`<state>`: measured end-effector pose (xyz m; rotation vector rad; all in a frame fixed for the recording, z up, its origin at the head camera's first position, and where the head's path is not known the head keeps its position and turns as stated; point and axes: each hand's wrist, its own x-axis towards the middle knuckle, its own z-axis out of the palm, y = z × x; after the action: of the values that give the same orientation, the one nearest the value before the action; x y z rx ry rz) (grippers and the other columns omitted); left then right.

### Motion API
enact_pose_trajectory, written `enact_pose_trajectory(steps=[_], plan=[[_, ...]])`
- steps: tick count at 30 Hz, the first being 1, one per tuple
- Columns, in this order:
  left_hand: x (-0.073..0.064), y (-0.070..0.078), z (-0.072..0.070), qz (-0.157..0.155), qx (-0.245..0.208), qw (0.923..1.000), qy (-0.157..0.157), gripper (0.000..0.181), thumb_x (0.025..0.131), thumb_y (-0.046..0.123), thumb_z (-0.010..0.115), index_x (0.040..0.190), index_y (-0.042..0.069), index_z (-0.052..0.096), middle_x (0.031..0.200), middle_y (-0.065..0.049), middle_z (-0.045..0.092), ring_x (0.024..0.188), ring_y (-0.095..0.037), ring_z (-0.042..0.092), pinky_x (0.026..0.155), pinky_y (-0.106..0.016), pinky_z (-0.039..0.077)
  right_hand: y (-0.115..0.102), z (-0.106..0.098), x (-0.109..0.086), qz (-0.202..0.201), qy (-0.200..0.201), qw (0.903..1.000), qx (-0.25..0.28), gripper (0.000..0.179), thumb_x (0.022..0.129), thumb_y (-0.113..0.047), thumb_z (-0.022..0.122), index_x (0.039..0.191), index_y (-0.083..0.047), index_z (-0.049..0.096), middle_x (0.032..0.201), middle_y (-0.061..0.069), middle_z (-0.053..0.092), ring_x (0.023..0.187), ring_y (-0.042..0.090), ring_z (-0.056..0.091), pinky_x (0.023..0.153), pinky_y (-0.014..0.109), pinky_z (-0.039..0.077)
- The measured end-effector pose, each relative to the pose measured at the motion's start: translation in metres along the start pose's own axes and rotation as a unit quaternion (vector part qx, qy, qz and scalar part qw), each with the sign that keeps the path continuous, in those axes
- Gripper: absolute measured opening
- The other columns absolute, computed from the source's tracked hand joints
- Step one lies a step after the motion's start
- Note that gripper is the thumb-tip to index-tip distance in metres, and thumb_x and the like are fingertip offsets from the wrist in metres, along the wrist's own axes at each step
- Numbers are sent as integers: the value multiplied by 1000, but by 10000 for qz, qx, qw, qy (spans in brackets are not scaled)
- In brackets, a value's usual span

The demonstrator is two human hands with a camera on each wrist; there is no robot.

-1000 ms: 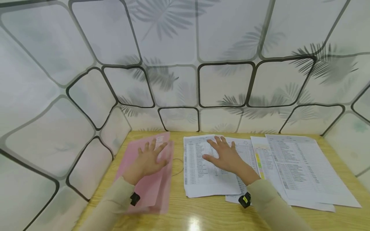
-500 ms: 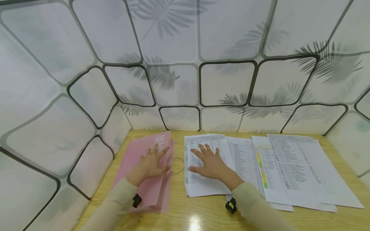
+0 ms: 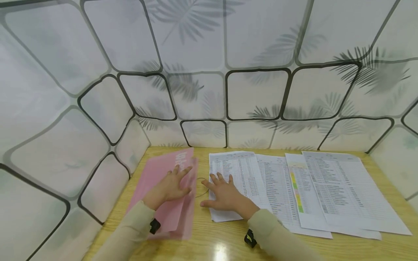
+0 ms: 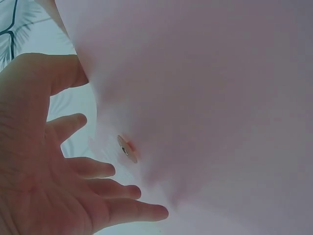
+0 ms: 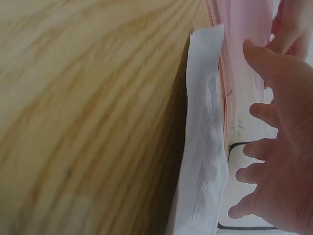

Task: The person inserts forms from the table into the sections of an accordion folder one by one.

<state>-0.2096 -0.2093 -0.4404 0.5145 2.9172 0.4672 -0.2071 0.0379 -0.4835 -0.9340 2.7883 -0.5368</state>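
Observation:
My left hand (image 3: 169, 186), fingers spread, is over the pink folder (image 3: 156, 163) at the left of the table; head view alone does not settle whether it touches. In the left wrist view, a small round button (image 4: 126, 148) shows on the folder beside the fingers. My right hand (image 3: 225, 195), also spread with nothing in it, is at the left edge of a printed sheet (image 3: 248, 174). The right wrist view shows a gap between this hand and the paper. A thin loop of cord (image 3: 197, 195) lies between folder and sheet.
More printed sheets overlap to the right, one with a yellow and green column (image 3: 297, 192), another (image 3: 343, 185) farthest right. Patterned walls (image 3: 258, 98) close off the back and left of the wooden table (image 3: 196, 250).
My right hand has moved left and slightly towards me, from the middle of the printed sheet to its left edge. The left hand has shifted slightly right and is still spread over the folder.

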Motion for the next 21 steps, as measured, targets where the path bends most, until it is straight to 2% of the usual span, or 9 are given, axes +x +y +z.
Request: enact_pose_trajectory(steps=[8,12,16,21], plan=[[0,0,-2,75,-35,10000,15,72,94,25,63,162,12,41,155,-48,34,131,-68,49,102,-73,46,-23,20,11,-171,-234,9996,-63,83,96,-71,58,161,-22,46,171,21,30,158,49,25,116,81,19],[0,1,-3,95,-114,9999,5,71,94,24,60,162,12,41,156,-47,34,133,-67,47,104,-73,45,-31,29,13,-189,-318,9987,-347,89,94,-76,56,162,-20,43,172,20,29,159,47,23,116,80,20],[-1,1,-7,112,-226,9997,-7,66,100,23,55,163,13,39,157,-47,32,136,-66,46,105,-73,43,-33,32,13,-108,-387,9968,-690,92,93,-79,55,163,-21,42,172,17,31,160,44,23,117,78,23],[-2,-2,-15,88,-294,9995,49,60,105,22,48,164,13,39,158,-47,30,138,-64,45,107,-72,42,-34,32,15,-63,-441,9962,-750,94,92,-80,54,164,-21,40,172,16,30,161,42,22,118,77,23]])
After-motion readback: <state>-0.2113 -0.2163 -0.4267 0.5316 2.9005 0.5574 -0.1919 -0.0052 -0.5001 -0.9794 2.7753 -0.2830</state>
